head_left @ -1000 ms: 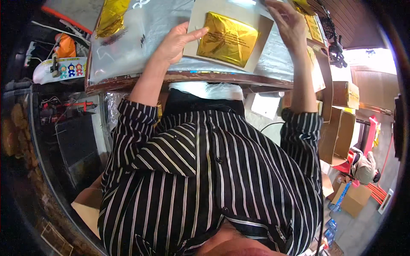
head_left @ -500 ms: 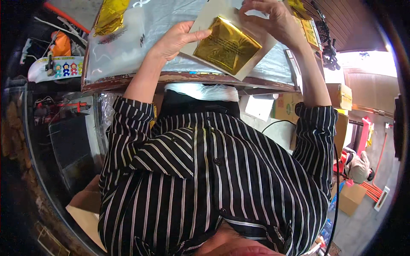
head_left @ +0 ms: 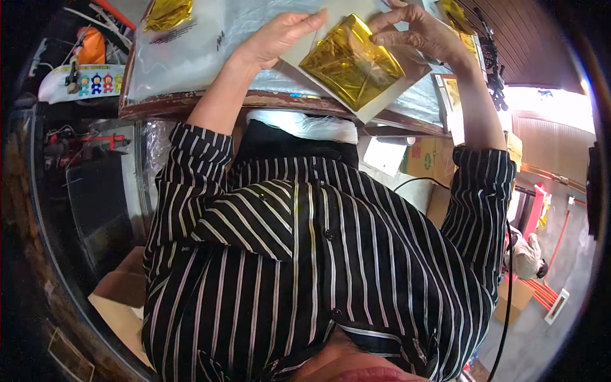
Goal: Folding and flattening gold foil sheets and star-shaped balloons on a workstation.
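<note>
Gold foil packet (head_left: 352,62), square and crinkled, lies on a pale card sheet (head_left: 382,102) that sits tilted over the near edge of the table (head_left: 191,105); I see my left hand (head_left: 280,38) with fingers stretched out flat, its fingertips pressing the card's left corner beside the packet, not clenched on anything; my right hand (head_left: 423,32) is arched over the packet's far right corner, thumb and fingers pinching the foil edge; both forearms come up from rolled striped sleeves, the right elbow bent high at the right. I count a second gold foil packet (head_left: 167,13) at the far left of the table, lying on a clear plastic sheet (head_left: 191,51) that covers much of the top; a third gold piece (head_left: 455,13) shows at the far right behind my right hand, partly hidden; below it, at the table's right edge, stands a small framed gold card (head_left: 453,94). Off to the left, below table level, is a white strip label (head_left: 79,81) with four small coloured cartoon figures in a row, and above it an orange object (head_left: 92,44) I cannot identify. Brown cardboard boxes (head_left: 433,159) sit under the table at the right.
</note>
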Tool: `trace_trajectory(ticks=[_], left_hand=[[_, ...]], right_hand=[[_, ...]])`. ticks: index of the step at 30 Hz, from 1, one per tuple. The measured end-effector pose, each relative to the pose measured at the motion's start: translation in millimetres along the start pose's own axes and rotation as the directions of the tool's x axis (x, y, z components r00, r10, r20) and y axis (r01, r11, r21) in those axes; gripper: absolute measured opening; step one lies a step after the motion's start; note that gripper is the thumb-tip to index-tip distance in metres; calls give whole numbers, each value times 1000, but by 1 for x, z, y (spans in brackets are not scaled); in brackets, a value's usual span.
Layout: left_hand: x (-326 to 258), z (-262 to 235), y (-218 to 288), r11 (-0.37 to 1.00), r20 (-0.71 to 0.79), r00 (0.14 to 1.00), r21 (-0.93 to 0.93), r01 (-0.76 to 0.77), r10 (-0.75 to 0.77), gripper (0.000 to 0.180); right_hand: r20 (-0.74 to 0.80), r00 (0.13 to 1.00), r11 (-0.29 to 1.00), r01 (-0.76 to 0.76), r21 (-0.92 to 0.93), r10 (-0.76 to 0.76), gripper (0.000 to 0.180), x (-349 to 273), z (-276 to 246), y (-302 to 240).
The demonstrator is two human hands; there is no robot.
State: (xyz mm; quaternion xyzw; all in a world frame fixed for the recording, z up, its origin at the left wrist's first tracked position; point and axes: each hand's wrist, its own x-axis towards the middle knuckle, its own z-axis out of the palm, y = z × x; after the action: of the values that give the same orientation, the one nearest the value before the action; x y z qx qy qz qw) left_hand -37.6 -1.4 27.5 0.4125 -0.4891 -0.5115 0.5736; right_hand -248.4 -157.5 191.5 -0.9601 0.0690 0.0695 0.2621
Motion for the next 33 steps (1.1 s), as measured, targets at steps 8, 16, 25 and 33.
trace_trajectory(ticks=[8, 16, 25, 33], left_hand=[[2, 7, 3, 998, 37, 999, 65, 20, -23, 49], [1, 11, -5, 991, -38, 997, 115, -64, 68, 52], [1, 13, -19, 1000, -54, 998, 15, 14, -13, 47], [-9, 7, -26, 973, -217, 973, -231, 29, -81, 67]], right_hand=[[-15, 999, 989, -46, 139, 48, 16, -3, -1, -2], [26, 998, 996, -61, 60, 59, 14, 11, 13, 11], [62, 994, 996, -88, 17, 87, 15, 13, 25, 27], [-890, 401, 975, -121, 184, 218, 57, -35, 34, 32]])
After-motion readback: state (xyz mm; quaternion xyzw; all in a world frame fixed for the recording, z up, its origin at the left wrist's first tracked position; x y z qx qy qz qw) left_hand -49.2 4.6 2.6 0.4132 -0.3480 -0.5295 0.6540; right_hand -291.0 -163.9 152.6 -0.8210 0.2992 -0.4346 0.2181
